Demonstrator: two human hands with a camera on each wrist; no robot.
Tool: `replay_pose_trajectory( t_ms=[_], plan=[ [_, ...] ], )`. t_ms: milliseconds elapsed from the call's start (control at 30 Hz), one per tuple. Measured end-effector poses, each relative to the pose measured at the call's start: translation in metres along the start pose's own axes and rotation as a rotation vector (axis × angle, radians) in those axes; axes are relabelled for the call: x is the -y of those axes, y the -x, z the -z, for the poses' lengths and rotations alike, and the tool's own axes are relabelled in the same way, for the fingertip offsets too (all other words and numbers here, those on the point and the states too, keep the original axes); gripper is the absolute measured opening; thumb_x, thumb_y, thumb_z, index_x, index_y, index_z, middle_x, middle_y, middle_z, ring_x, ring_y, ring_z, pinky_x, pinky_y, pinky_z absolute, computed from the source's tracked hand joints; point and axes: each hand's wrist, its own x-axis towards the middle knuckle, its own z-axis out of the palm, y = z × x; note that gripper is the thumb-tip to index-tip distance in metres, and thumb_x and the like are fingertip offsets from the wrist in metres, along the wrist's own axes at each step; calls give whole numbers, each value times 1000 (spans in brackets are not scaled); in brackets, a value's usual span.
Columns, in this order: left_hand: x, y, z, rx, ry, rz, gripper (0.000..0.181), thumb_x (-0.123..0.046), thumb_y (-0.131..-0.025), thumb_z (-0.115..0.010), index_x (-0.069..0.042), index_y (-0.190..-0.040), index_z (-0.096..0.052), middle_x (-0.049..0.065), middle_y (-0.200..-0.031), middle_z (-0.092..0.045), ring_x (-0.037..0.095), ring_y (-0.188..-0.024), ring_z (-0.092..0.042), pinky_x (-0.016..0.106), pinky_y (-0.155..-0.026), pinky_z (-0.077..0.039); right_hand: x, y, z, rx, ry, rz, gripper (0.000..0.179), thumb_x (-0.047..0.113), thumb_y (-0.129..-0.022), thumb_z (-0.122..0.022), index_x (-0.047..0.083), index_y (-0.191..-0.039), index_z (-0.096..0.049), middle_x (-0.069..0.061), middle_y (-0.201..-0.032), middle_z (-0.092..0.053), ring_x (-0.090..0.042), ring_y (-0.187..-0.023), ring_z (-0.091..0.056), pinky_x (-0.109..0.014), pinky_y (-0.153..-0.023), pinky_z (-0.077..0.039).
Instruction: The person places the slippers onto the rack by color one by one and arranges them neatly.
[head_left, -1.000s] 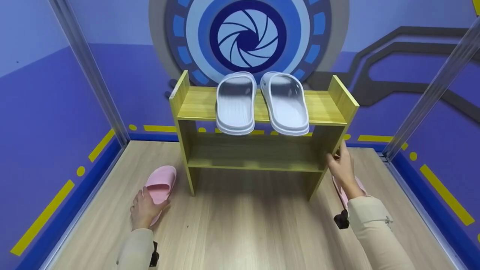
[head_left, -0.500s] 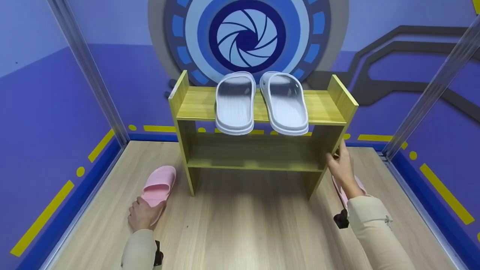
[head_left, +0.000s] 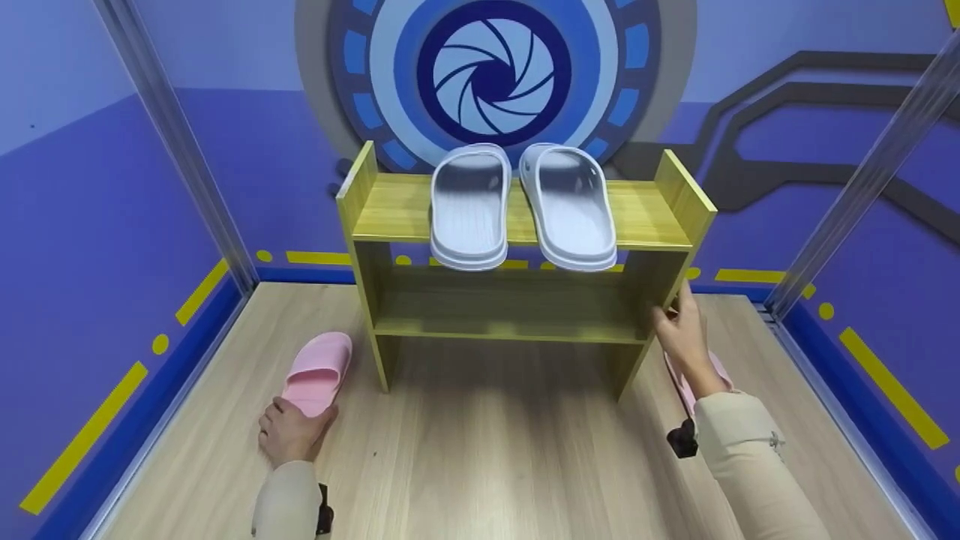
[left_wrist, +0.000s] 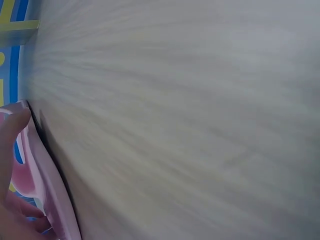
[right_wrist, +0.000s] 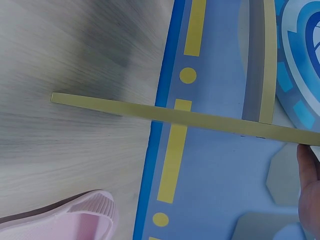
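Note:
My left hand (head_left: 289,431) grips the heel end of a pink slipper (head_left: 322,360) lying on the board floor, left of a wooden shoe rack (head_left: 517,330). In the left wrist view, thumb and fingers lie on either side of the slipper (left_wrist: 55,195). My right hand (head_left: 686,337) holds the rack's right side panel (right_wrist: 125,109), thumb over its front edge and a finger along the outer face. Two pale grey clogs (head_left: 471,217) stand side by side on the top shelf, overhanging its front. A second pink slipper (right_wrist: 75,220) lies right of the rack, partly hidden under my right forearm.
The rack's lower shelf (head_left: 510,300) is shaded and bears nothing visible. Blue and purple printed walls (head_left: 90,247) enclose the wooden floor (head_left: 487,465) at the back and both sides. Metal posts (head_left: 176,142) stand at the back corners.
My left hand has slid back slightly from the slipper's strap toward its heel, showing more of the insole. The right hand, rack and clogs have stayed in place.

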Motion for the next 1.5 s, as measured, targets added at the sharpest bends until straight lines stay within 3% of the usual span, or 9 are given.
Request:
replay_pose_trajectory(
  t_ms=[200, 533, 933, 1200, 1500],
  plan=[
    [-1, 1, -6, -36, -50, -27, 100, -46, -73, -63, 20, -129, -12, 39, -123, -25, 49, -112, -21, 58, -87, -19, 0, 0, 1, -2, 12, 16, 49, -7, -78, -47, 2, -126, -38, -21, -113, -51, -32, -100, -50, -45, -74, -43],
    [-4, 4, -4, -65, -41, -59, 96, -40, -73, -65, 21, -127, -15, 39, -121, -29, 50, -110, -26, 59, -85, -22, 0, 1, 1, -22, 41, 27, 45, -6, -78, -48, 1, -121, -42, -19, -108, -55, -30, -95, -53, -28, -69, -45],
    [-4, -3, 17, 115, 30, -101, 99, -33, -69, -70, 22, -126, -10, 39, -118, -20, 52, -110, -21, 59, -87, -24, -1, 2, 2, -23, 47, 30, 46, -6, -77, -49, 1, -122, -41, -18, -107, -55, -28, -94, -54, -22, -68, -43],
    [-3, -4, 33, 205, 45, -153, 91, -26, -65, -74, 22, -119, -18, 37, -111, -20, 53, -104, -25, 59, -85, -27, 1, 2, 3, -8, 35, 24, 47, -6, -79, -49, 3, -124, -40, -20, -111, -53, -30, -98, -52, -44, -74, -43],
    [4, -5, 46, 288, 12, -207, 89, -21, -59, -75, 21, -114, -20, 35, -105, -22, 52, -99, -28, 62, -82, -25, 3, 1, 2, -17, 56, 22, 44, -6, -78, -48, 1, -121, -42, -20, -105, -56, -29, -94, -54, -38, -70, -45]
  ],
)
